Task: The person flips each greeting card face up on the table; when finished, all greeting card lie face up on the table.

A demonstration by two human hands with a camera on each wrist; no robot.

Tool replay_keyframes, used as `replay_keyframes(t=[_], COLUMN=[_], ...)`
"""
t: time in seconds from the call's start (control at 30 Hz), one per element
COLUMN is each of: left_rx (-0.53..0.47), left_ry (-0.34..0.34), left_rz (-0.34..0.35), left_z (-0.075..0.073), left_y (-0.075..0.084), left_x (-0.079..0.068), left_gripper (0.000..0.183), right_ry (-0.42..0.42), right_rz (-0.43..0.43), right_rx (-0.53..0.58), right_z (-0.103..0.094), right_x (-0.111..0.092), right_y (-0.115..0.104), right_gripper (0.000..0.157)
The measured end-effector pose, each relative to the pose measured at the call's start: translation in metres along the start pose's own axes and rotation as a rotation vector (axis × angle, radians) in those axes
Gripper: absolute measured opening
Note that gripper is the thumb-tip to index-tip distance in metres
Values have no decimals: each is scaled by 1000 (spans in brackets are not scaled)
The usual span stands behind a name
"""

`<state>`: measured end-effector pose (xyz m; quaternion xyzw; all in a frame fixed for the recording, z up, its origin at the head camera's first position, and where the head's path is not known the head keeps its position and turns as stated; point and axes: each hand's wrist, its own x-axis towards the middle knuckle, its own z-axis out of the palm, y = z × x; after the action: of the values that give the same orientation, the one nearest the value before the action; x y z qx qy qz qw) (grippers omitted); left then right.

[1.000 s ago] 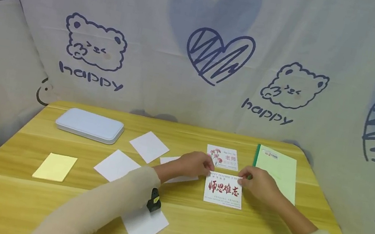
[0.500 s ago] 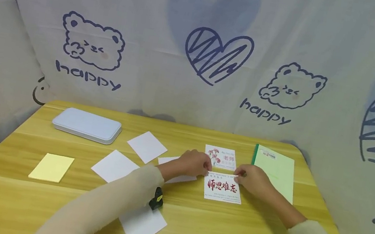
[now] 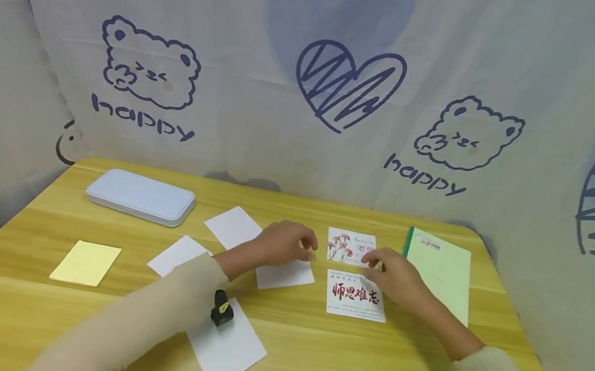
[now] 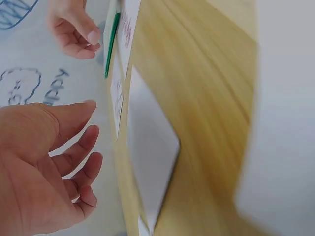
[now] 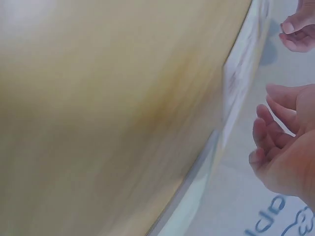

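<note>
A white card with red Chinese lettering (image 3: 354, 297) lies flat on the table, just below a card with pink flowers (image 3: 344, 248). My right hand (image 3: 396, 280) hovers over the gap between these two cards at their right side, its fingers loosely bent around nothing. To the left, my left hand (image 3: 288, 242) is raised above a blank white card (image 3: 286, 276), partly covering it. In the left wrist view the left hand (image 4: 47, 167) shows thumb and fingers apart with nothing between them. The right wrist view shows the right hand (image 5: 288, 140) holding nothing too.
More blank white cards lie to the left, one near the back (image 3: 232, 226) and one at the front (image 3: 227, 349). A pale case (image 3: 140, 196) stands at the back left, with a yellow pad (image 3: 85, 263) before it. A green-spined notebook (image 3: 438, 273) lies at right.
Both hands have let go of the red-lettered card's top edge, which now lies flat. My left hand has moved left and up; the right has lifted slightly.
</note>
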<state>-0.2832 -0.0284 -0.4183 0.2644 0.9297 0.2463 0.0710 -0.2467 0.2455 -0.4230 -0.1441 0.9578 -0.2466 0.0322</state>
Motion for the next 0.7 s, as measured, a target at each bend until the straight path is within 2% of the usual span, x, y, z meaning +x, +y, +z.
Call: replay_keyframes(t=[0.13,0.3,0.47,0.7], left_rx=[-17,-25,43,132], left_ry=[1,-2,-1,27], left_rz=[-52,-102,-74,-75], left_z=[-13,-22,-22,-16], left_y=[-20,-44,-58,-69], left_x=[-15,-34,-49,-60], left_gripper=[22,27,32,36], right_ry=[-37,-81,-157,-263], right_rz=[-26,-119,-153,-223], right_rx=[44,80,96,-14], right_z=[8,23,37,49], right_x=[11,29,47,74], right_y=[-19,-40,-56,-70], right_gripper=[28,32,39,54])
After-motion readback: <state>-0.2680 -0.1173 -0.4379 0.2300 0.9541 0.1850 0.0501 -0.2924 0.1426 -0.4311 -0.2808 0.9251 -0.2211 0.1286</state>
